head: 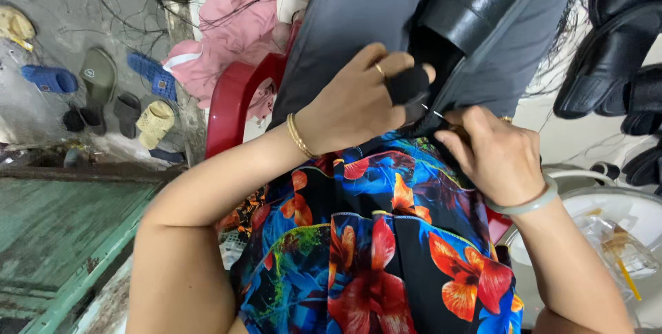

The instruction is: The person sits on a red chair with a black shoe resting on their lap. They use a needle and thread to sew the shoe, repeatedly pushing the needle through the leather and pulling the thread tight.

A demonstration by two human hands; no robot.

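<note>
A large grey-and-black padded leather seat cover (386, 10) is held over the lap, above a bright floral garment (372, 237). Its lower seam is pinched in a closed grip by the left hand (358, 103), a black fingertip guard (408, 85) worn. A thin needle (437, 114) is gripped by the right hand (496, 154). A red plastic chair (234, 99) stands behind.

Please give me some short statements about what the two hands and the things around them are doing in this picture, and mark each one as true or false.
1. Both hands are on a dark grey fabric piece. True.
2. The left hand wears a gold bangle on its wrist. True.
3. The right hand wears a red watch. False: it wears a pale green bangle.
4. The chair behind the fabric is blue. False: it is red.
5. Sandals lie on the ground at the upper left. True.
</note>
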